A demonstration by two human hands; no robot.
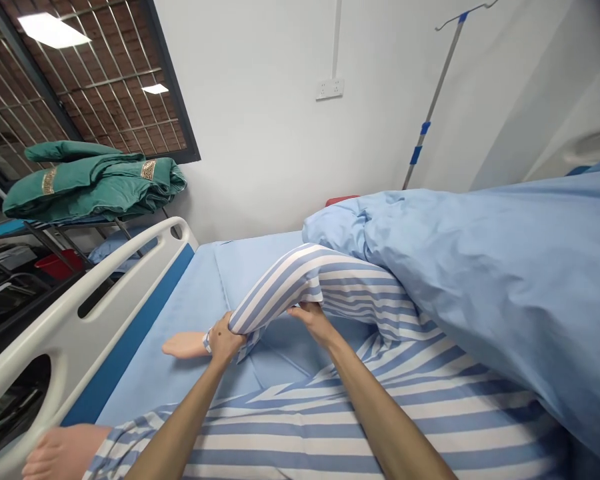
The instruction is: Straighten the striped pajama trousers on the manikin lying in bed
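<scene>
A figure in blue-and-white striped pyjama trousers lies on the bed; its smooth feet look like a manikin's. The far leg (286,280) is bent, with its knee raised off the sheet. Around that leg's ankle, just above the far foot (186,345), my left hand (225,339) is closed over the trouser cuff. My right hand (313,320) supports the same leg from below, behind the knee, its fingers partly hidden by the cloth. Closer to me, the near leg (290,440) lies stretched out, ending in a bare near foot (63,452).
A light blue quilt (480,253) is pushed back over the upper body. The white footboard (105,280) borders the bed on the left. Behind it, folded green bedding (100,180) rests on a rack. An IV pole (435,100) stands by the wall.
</scene>
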